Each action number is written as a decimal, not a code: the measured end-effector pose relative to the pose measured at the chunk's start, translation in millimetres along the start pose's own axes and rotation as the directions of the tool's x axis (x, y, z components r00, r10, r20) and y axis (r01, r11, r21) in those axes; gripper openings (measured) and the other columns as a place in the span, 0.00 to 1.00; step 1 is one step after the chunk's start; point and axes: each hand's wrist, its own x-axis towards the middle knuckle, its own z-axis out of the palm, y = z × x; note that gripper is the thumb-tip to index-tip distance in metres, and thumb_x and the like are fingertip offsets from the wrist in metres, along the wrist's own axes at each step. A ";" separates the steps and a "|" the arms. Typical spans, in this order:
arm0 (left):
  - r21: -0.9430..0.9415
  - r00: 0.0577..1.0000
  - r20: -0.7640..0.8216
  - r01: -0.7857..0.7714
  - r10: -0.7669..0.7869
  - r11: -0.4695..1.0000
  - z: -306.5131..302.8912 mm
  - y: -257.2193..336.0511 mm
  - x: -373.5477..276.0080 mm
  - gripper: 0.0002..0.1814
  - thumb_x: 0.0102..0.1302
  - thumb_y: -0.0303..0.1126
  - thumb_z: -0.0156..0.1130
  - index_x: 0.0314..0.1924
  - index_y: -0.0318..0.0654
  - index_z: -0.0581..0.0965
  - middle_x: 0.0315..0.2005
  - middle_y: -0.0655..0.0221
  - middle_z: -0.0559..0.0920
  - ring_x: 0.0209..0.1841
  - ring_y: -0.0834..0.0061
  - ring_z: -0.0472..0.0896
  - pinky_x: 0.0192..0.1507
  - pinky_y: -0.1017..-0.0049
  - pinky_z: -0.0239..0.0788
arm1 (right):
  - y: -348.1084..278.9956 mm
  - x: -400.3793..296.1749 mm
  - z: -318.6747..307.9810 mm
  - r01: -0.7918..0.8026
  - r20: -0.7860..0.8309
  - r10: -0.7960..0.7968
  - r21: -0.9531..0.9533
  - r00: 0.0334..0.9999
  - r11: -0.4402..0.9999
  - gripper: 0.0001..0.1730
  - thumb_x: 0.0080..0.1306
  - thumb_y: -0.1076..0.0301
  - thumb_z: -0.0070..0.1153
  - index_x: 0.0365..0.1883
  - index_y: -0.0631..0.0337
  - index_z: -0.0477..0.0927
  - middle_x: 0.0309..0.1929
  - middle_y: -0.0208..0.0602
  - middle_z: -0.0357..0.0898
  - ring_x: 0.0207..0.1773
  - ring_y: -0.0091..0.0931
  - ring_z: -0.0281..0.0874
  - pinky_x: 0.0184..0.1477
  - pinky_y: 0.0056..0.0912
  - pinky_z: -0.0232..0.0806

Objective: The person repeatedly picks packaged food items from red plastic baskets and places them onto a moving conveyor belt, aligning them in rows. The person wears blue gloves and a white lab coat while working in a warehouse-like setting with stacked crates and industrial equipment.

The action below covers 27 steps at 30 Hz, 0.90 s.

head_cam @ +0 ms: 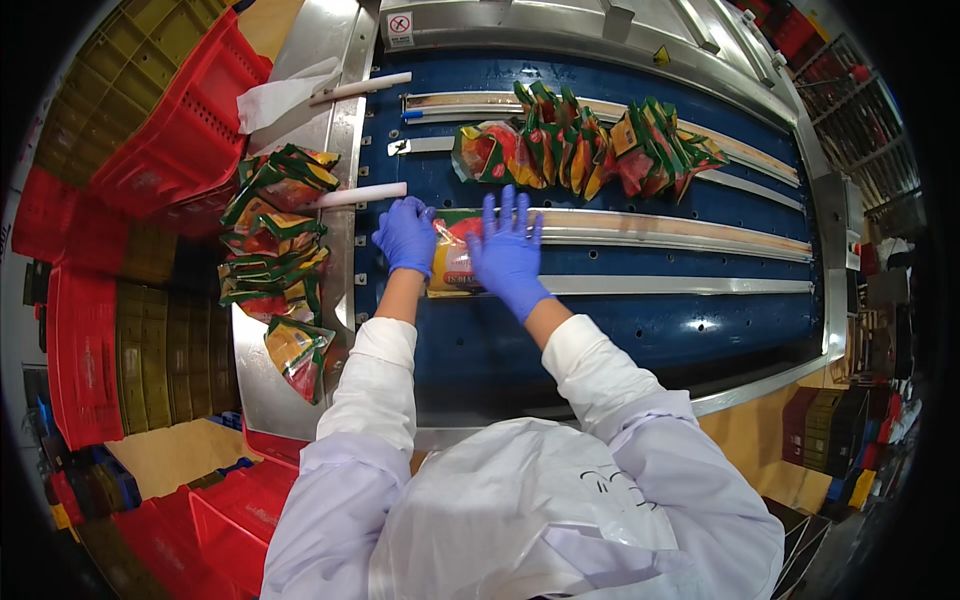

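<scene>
A printed plastic food bag (453, 259) in green, red and yellow lies flat on the blue bed (480, 337) of a steel packing machine. Its upper edge reaches the near sealing bar (660, 229). My left hand (406, 236), in a blue-purple glove, has its fingers curled at the bag's upper left corner, which they partly hide. Spread fingers of my right hand (512, 251), gloved alike, rest over the bag's right side and cover that part. Beyond my hands, several similar filled bags (555, 142) stand bunched along the far sealing bar (465, 105).
More filled bags (281, 240) are piled on the steel ledge (262, 360) at left. Two white rods (367, 195) jut over the bed's left edge. A white cloth (285, 94) lies on the ledge. Red crates (180, 112) stack at left; the steel lid (570, 26) spans the back.
</scene>
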 end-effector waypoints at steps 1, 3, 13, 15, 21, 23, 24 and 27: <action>0.002 1.000 0.021 0.006 -0.006 1.000 -1.0 -0.2 1.3 0.07 0.57 0.42 0.63 0.32 0.50 0.78 0.36 0.74 0.79 0.45 0.65 0.74 0.47 0.58 0.58 | 9.5 0.4 -4.9 -0.056 0.028 0.056 -0.020 0.998 0.998 0.39 0.68 0.45 0.38 0.72 0.54 0.48 0.75 0.46 0.36 0.77 0.46 0.29 0.71 0.57 0.25; -0.034 0.999 0.033 0.008 -0.006 0.999 -0.3 -3.8 3.1 0.07 0.57 0.42 0.63 0.31 0.50 0.77 0.35 0.73 0.79 0.44 0.64 0.74 0.46 0.58 0.59 | 35.5 5.2 -22.6 -0.167 0.072 0.172 -0.071 0.983 0.983 0.40 0.68 0.44 0.37 0.72 0.54 0.46 0.75 0.46 0.36 0.77 0.45 0.29 0.71 0.58 0.26; 0.083 0.985 -0.121 -0.116 0.125 0.990 -9.4 18.6 -5.7 0.12 0.55 0.38 0.67 0.38 0.46 0.76 0.37 0.70 0.79 0.43 0.61 0.77 0.40 0.62 0.65 | 13.2 103.5 -65.1 0.309 -0.216 -0.395 -0.343 0.893 0.887 0.15 0.57 0.64 0.54 0.44 0.43 0.78 0.73 0.35 0.48 0.76 0.43 0.33 0.71 0.62 0.28; -0.152 0.980 -0.125 -0.176 0.158 0.973 -12.2 27.2 -5.9 0.22 0.55 0.37 0.67 0.50 0.45 0.73 0.48 0.67 0.76 0.52 0.60 0.74 0.50 0.64 0.66 | 5.5 114.7 -103.7 0.298 -0.062 -0.330 -0.296 0.942 0.907 0.12 0.58 0.64 0.55 0.41 0.44 0.80 0.72 0.36 0.50 0.76 0.44 0.33 0.70 0.65 0.26; -0.916 0.959 -0.140 -0.220 0.248 0.336 -5.5 54.7 -15.7 0.26 0.58 0.34 0.65 0.56 0.35 0.70 0.56 0.63 0.73 0.58 0.66 0.71 0.57 0.74 0.64 | -34.9 58.3 -166.8 0.373 -0.248 -0.334 0.131 0.909 0.918 0.16 0.53 0.61 0.63 0.41 0.50 0.80 0.64 0.39 0.63 0.74 0.47 0.39 0.68 0.66 0.29; -0.912 0.975 -0.101 -0.169 0.196 0.374 -25.7 63.2 -34.1 0.23 0.60 0.30 0.63 0.55 0.34 0.71 0.49 0.64 0.78 0.51 0.72 0.76 0.52 0.76 0.68 | -14.0 38.8 -165.2 0.454 -0.395 -0.315 0.333 0.863 0.827 0.21 0.53 0.61 0.64 0.45 0.54 0.78 0.63 0.39 0.65 0.73 0.47 0.43 0.69 0.63 0.33; -0.812 0.973 -0.101 -0.201 0.207 0.548 -43.0 68.3 -48.1 0.21 0.61 0.28 0.62 0.54 0.33 0.72 0.45 0.65 0.81 0.45 0.77 0.79 0.48 0.78 0.71 | 10.6 32.1 -155.3 0.477 -0.517 -0.195 0.497 0.834 0.724 0.28 0.50 0.62 0.67 0.50 0.56 0.75 0.62 0.41 0.65 0.72 0.47 0.47 0.70 0.53 0.39; -0.908 0.901 0.116 -0.075 0.418 0.412 -66.5 61.8 -80.8 0.15 0.58 0.23 0.63 0.47 0.34 0.76 0.34 0.70 0.83 0.37 0.79 0.80 0.45 0.79 0.71 | 68.6 -7.8 -133.7 0.232 -0.246 -0.024 0.873 0.969 0.430 0.28 0.57 0.59 0.66 0.52 0.63 0.73 0.60 0.42 0.68 0.65 0.32 0.60 0.63 0.33 0.56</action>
